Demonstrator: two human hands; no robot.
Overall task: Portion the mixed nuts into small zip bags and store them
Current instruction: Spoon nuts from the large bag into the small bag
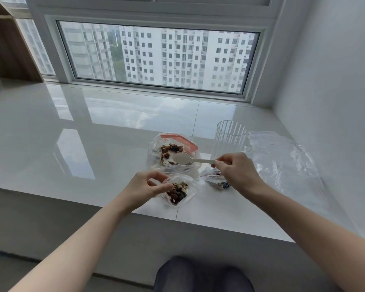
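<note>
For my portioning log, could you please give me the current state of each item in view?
Large nut bag: open, nuts inside.
Small zip bag: held open by left hand, partly filled.
Second small bag: lying flat, holds nuts.
Spoon: empty, held by right hand over the large bag.
Ribbed glass: upright, empty.
Clear plastic bags: empty, flat.

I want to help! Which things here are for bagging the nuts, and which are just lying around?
For the job: big nut bag, white spoon, small open bag, filled small bag, spare empty bags.

Just there: ribbed clear cup, standing empty; wooden shelf.
</note>
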